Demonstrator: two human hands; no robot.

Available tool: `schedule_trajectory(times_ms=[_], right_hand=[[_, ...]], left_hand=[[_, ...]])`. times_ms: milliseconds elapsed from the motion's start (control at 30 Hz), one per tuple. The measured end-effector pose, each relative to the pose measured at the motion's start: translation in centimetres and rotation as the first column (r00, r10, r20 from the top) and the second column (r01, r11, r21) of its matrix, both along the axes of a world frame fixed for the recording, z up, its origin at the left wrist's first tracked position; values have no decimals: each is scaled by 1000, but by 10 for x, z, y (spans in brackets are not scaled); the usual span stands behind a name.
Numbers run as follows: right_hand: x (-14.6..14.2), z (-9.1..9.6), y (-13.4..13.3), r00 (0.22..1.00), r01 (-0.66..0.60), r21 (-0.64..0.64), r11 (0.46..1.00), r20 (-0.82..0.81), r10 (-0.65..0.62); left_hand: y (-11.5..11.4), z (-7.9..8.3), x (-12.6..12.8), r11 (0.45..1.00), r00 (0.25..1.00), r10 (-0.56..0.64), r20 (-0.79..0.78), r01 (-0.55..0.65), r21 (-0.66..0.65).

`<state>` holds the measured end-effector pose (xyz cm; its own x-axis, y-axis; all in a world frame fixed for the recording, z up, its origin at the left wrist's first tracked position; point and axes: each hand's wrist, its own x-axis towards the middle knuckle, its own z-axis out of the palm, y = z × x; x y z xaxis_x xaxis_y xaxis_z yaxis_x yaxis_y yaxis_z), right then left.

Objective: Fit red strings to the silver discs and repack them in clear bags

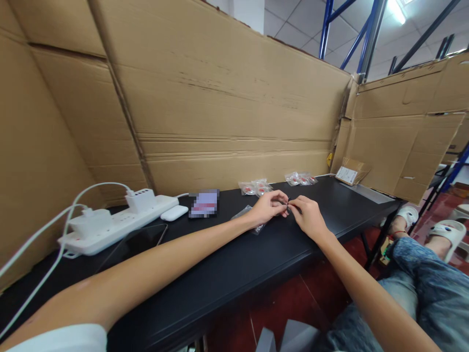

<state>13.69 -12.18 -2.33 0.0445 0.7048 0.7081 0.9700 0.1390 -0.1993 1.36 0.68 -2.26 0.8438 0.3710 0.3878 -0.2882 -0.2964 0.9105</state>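
Note:
Above the black table, my left hand (pixel 270 207) and my right hand (pixel 307 214) meet fingertip to fingertip. Both are closed in a pinch around something small and dark, too small to name. A clear plastic bag (pixel 258 229) lies under my left hand and partly hidden by it. Just behind that hand, small clear bags with red items (pixel 255 187) rest on the table. More clear bags with red pieces (pixel 300 179) lie farther back, to the right.
Cardboard walls (pixel 227 98) stand behind the table (pixel 234 264). At left are a white power strip (pixel 120 222) with cables, a dark phone (pixel 135 242), a white case (pixel 174 213) and a device with a blurred screen (pixel 204 203). A brown package (pixel 352 171) sits at the far right.

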Motion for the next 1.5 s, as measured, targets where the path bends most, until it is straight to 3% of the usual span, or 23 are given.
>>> schedule_trajectory(times_ms=[200,733,1100,1267,1500], right_hand=[[3,-2,3,997,-61,-11,998,-49,61],[-2,-3,2,997,77,-42,996,4,-77],[3,-5,4,992,-101,-28,994,-82,99],[-3,-1,2,987,-128,8,992,-97,128],[-2,-1,4,957,-248,1,969,-157,245]], left_hand=[[3,-3,1,1000,1000,20,7,-20,-21],[3,-3,3,997,998,-59,25,60,-44],[6,-4,2,999,998,-51,21,51,-5],[7,-7,4,1000,999,13,33,-12,-20],[7,-8,6,996,998,66,15,-67,63]])
